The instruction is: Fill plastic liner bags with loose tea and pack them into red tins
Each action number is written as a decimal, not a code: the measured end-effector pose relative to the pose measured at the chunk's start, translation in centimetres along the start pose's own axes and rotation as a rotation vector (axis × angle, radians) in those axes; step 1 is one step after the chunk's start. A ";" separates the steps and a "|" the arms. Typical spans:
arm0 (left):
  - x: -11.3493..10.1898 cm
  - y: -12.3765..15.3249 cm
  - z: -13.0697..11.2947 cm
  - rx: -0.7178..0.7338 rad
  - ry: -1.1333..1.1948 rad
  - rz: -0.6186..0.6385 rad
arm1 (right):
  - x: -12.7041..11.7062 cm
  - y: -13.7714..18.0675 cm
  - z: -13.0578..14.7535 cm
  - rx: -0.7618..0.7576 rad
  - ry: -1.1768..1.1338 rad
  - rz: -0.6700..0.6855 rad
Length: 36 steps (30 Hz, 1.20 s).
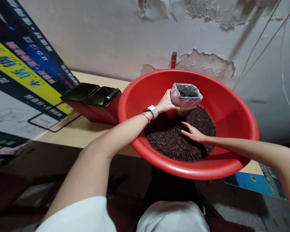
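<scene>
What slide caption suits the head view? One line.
Left hand holds a plastic bag open; right hand rests on dark granules in red basin.

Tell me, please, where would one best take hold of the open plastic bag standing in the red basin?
Probably at its side wall just below the rolled rim, from the left, where the left hand already pinches the plastic bag: its mouth gapes upward, and the soft film would likely crumple elsewhere.

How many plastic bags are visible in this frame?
1. The plastic bag stands open inside the red basin, on the dark granules, gripped by the left hand. The right hand rests flat on the granules. No others visible.
</scene>
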<state>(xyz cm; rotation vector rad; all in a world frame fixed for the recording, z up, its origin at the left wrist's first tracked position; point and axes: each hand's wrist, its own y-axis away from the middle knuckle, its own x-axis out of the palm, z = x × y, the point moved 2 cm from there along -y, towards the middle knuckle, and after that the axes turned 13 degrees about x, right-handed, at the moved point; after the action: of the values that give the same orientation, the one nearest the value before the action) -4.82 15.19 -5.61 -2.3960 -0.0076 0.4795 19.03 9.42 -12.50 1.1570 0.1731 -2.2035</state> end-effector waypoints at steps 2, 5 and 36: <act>0.0 -0.1 0.0 -0.009 -0.014 -0.002 | 0.2 0.7 1.0 -0.038 -0.021 0.056; 0.0 -0.1 -0.3 0.001 0.013 -0.009 | 0.7 1.7 2.7 -0.138 -0.003 0.161; 0.2 -0.1 -1.0 -0.057 -0.008 0.003 | -13.2 -2.5 13.4 -0.326 0.573 -0.690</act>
<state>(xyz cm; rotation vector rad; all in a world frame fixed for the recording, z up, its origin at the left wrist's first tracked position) -4.23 14.65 -4.92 -2.4504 -0.0212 0.4968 13.67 12.43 5.43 1.6690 1.2862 -2.1795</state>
